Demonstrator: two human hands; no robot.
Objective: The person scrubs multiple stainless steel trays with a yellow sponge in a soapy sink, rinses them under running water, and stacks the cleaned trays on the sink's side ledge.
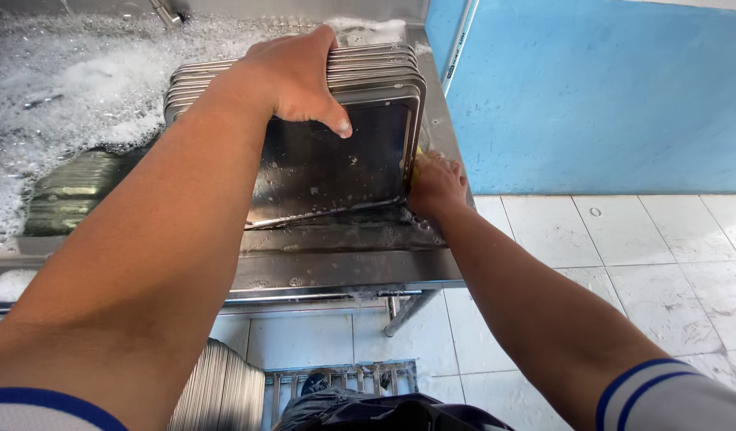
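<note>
Several steel trays (360, 152) stand on edge as a stack on the wet steel ledge (344, 267) of a sink. My left hand (292, 76) grips the top rims of the stack, thumb hooked over the nearest tray. My right hand (436, 187) is at the stack's lower right corner, closed on a yellow sponge (418, 164) that barely shows between the fingers and the tray edge. Soap flecks dot the front tray's face.
The sink basin (65, 88) on the left is full of foam, with more steel trays (73, 187) lying submerged. A blue wall (607, 96) stands to the right above white floor tiles (623, 247). Below the ledge are another stack of trays (220, 395) and a floor grate (344, 375).
</note>
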